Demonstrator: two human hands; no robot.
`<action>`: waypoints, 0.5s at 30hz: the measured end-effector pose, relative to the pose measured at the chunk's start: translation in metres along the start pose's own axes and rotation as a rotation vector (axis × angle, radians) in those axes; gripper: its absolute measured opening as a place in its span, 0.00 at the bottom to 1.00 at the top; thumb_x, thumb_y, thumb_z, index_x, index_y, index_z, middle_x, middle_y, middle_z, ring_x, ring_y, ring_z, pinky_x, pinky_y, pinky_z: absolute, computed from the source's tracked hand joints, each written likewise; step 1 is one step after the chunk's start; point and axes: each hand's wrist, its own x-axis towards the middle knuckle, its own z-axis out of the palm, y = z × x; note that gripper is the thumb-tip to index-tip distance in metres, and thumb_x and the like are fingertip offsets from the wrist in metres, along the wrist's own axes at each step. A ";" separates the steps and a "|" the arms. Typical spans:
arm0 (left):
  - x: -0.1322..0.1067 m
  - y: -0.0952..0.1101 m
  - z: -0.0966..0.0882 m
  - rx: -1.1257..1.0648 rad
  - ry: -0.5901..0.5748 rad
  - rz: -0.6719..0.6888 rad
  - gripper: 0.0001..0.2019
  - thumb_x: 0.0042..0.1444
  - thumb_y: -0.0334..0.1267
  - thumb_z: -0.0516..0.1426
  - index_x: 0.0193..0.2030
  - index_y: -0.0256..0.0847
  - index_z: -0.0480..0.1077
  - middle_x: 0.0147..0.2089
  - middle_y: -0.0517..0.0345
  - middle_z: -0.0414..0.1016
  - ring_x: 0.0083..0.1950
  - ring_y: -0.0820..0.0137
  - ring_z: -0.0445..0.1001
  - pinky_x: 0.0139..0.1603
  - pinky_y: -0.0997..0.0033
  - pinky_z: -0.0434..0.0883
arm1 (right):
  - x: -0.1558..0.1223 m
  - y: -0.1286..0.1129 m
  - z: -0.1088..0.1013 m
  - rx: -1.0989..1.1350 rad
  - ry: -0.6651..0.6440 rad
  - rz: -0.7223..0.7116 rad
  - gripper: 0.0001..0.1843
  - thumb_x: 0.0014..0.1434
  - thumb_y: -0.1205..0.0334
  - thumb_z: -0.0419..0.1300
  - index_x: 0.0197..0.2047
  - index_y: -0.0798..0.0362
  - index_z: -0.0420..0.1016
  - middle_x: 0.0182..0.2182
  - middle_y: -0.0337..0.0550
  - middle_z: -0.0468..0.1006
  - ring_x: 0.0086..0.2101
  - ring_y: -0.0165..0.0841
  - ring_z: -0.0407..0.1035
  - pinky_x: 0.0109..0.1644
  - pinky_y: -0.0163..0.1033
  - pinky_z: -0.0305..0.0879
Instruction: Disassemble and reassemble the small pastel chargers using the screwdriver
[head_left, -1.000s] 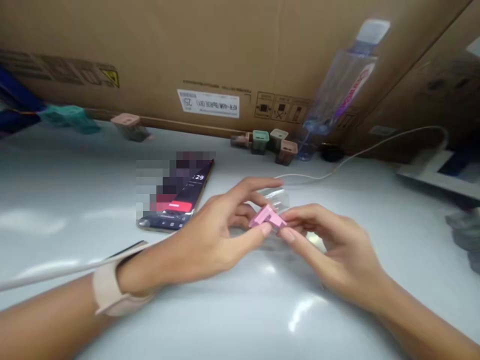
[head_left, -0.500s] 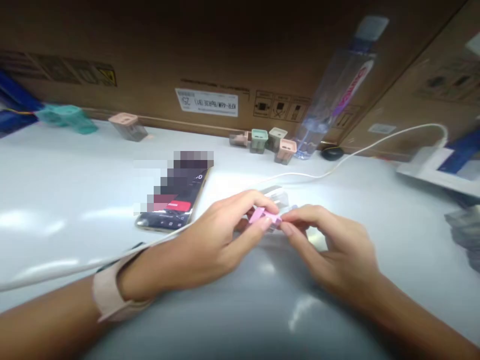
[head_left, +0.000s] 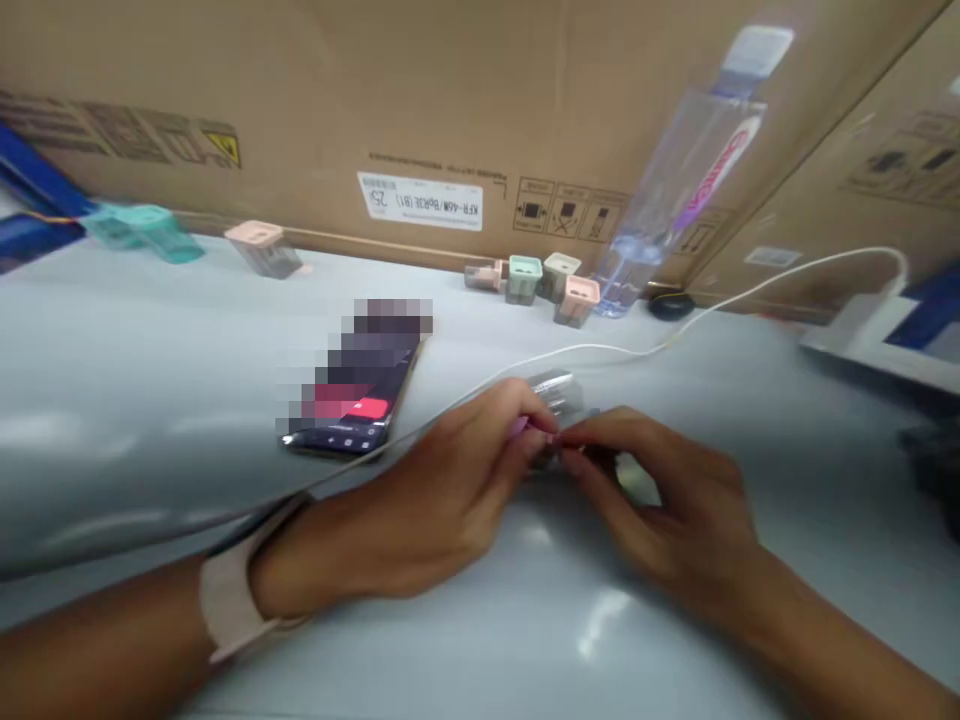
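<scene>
My left hand [head_left: 442, 490] and my right hand [head_left: 660, 500] meet fingertip to fingertip over the white table [head_left: 150, 400]. Both pinch a small pink piece [head_left: 525, 428], which is almost hidden by my fingers. A clear plastic case [head_left: 559, 390] lies just behind the fingers, touching them. A pale watch strap is on my left wrist. A phone [head_left: 360, 395] with a lit screen lies flat to the left of my hands.
A white cable [head_left: 675, 340] runs across the table behind my hands toward a white block at the right. Several small pastel-capped cases [head_left: 544, 280] and a clear water bottle [head_left: 675, 180] stand by the cardboard boxes [head_left: 450, 100] at the back. Teal and pink cases lie at far left.
My fingers have closed in over the pink piece, which showed clearly a second ago and is now nearly covered. The hands stayed in the same spot.
</scene>
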 end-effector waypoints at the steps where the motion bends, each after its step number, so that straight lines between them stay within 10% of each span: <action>1: 0.000 0.000 0.001 0.009 0.003 -0.013 0.12 0.80 0.39 0.46 0.49 0.41 0.68 0.46 0.56 0.76 0.46 0.66 0.75 0.53 0.64 0.70 | 0.000 0.000 0.000 0.003 -0.005 -0.023 0.07 0.70 0.72 0.63 0.48 0.51 0.78 0.37 0.41 0.85 0.34 0.31 0.80 0.39 0.35 0.76; 15: -0.002 -0.004 0.008 -0.001 0.009 -0.045 0.11 0.80 0.40 0.45 0.47 0.44 0.65 0.43 0.60 0.74 0.44 0.67 0.73 0.50 0.65 0.69 | -0.010 0.011 -0.003 -0.260 -0.137 -0.216 0.13 0.72 0.70 0.60 0.57 0.54 0.78 0.44 0.50 0.87 0.40 0.40 0.83 0.44 0.43 0.77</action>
